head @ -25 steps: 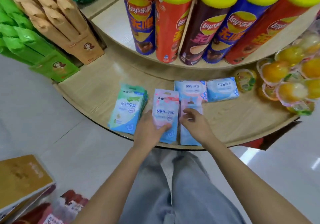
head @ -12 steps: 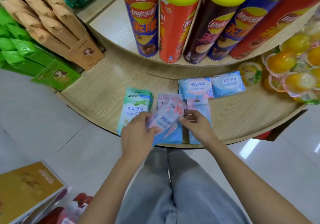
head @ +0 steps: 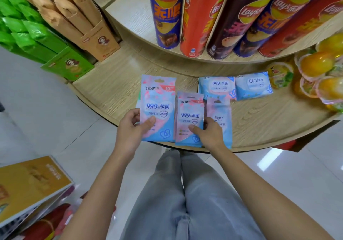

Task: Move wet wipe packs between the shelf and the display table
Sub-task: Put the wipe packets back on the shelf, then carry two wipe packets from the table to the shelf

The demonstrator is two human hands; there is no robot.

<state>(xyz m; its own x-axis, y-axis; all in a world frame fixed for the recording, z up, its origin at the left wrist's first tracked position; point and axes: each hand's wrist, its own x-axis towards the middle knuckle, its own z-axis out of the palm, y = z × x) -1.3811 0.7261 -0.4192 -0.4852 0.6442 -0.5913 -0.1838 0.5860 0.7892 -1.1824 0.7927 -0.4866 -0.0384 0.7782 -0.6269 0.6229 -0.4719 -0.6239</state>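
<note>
Two hands at the desk's (head: 111, 91) front edge: left hand (head: 130, 130) pinches the larger wet wipe pack (head: 157, 102) raised above it, right hand (head: 211, 136) pinches the smaller pack (head: 189, 113) low down (thumbs on faces, likely for carrying off).

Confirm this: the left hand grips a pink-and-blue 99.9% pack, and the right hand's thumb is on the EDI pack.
Wrong pack. The head view shows the right hand with its thumb on the smaller 99.9% pack at the front edge of the table; the EDI pack lies farther back, untouched. The left hand does grip a pink-and-blue 99.9% pack.
</note>
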